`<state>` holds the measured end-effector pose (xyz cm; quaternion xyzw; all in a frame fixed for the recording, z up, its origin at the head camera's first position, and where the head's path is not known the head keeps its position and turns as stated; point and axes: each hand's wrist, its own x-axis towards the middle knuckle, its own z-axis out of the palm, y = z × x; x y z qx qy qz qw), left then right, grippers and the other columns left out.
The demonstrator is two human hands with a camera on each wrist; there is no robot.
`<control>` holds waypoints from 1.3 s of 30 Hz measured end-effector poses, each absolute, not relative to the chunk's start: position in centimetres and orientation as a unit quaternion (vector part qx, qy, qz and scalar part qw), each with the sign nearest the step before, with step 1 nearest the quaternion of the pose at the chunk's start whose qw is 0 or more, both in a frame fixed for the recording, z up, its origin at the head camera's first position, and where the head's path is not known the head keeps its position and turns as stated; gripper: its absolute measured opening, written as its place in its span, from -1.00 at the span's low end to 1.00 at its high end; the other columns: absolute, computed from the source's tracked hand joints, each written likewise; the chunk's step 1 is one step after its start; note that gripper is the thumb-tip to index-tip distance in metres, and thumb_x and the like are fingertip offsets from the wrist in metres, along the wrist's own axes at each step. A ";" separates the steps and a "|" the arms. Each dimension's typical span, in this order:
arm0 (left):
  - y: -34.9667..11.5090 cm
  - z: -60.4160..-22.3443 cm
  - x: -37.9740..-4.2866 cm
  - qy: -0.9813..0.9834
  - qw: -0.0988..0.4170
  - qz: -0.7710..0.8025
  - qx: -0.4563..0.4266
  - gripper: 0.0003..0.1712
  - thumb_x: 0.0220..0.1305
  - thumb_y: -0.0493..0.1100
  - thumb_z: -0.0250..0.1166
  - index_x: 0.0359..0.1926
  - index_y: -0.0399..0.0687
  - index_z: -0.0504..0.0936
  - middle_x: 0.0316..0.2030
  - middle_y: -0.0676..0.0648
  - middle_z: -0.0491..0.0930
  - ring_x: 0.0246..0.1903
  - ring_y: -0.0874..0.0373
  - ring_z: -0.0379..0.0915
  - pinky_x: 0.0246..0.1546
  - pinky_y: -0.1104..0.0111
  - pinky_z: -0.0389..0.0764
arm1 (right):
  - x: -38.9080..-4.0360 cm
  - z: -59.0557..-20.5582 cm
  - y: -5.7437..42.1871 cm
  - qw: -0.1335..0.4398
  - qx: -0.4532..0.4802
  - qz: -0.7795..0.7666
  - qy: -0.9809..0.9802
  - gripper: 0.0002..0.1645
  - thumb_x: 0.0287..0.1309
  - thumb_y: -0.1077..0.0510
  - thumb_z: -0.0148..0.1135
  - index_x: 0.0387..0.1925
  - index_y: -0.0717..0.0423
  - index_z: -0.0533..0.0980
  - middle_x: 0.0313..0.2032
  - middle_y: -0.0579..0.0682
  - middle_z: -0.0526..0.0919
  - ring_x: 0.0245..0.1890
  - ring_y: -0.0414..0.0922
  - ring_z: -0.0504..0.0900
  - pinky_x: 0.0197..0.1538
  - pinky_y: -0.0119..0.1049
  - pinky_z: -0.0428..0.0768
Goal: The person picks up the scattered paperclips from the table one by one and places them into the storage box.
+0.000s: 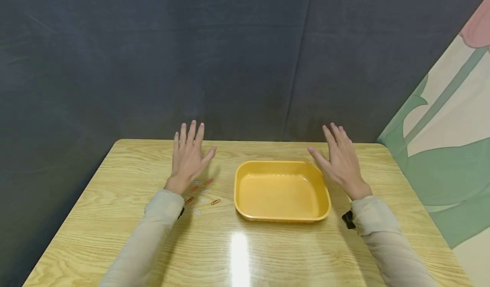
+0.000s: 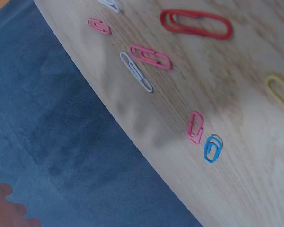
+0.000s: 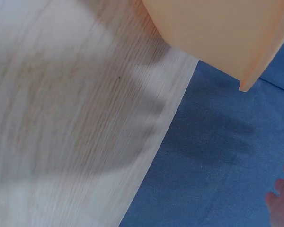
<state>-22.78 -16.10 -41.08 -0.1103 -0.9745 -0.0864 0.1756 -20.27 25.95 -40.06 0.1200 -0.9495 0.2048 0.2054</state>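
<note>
Left hand (image 1: pixel 187 159): empty, fingers spread; paper clips (image 1: pixel 194 188) lie below it, to its right. Right hand (image 1: pixel 342 161): empty, fingers spread; yellow tray (image 1: pixel 281 193) sits just left of it. Caution: an imprecise pinch could scatter the flat-lying paper clips.

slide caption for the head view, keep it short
Left hand near scattered paper clips, right hand near a yellow tray, both empty above a wood-grain table.

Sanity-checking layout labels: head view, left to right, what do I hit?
Left hand → yellow tray → right hand → floral panel. Left out: paper clips, which overlap the left hand's span.
</note>
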 end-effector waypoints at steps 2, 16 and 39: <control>-16.2 -41.1 -22.6 -0.974 0.175 -0.090 -0.110 -0.05 0.40 0.35 -0.03 0.59 0.01 -0.11 0.57 -0.21 -0.12 0.55 -0.26 -0.25 0.51 -0.15 -0.13 | -20.1 -40.1 26.0 0.208 0.121 0.208 -0.948 -0.01 0.32 -0.33 0.07 0.50 0.21 0.11 0.47 0.35 0.13 0.49 0.35 0.03 0.44 0.33 0.05; -16.9 -41.2 -21.6 -0.972 0.163 -0.116 -0.125 -0.08 0.44 0.30 -0.03 0.58 -0.07 -0.09 0.56 -0.23 -0.09 0.54 -0.25 -0.19 0.51 -0.12 -0.10 | -18.5 -40.2 26.1 0.191 0.113 0.253 -0.941 -0.05 0.33 -0.26 0.11 0.50 0.20 0.11 0.50 0.33 0.09 0.52 0.31 -0.03 0.48 0.30 -0.02; -16.8 -41.8 -20.1 -0.957 0.165 -0.193 -0.144 -0.12 0.43 0.18 0.06 0.53 -0.22 0.03 0.52 -0.28 0.04 0.51 -0.22 -0.02 0.52 -0.02 0.00 | -15.9 -41.5 25.9 0.161 0.098 0.299 -0.935 -0.10 0.39 -0.19 0.08 0.51 0.22 0.08 0.50 0.31 0.07 0.48 0.33 0.06 0.41 0.35 0.07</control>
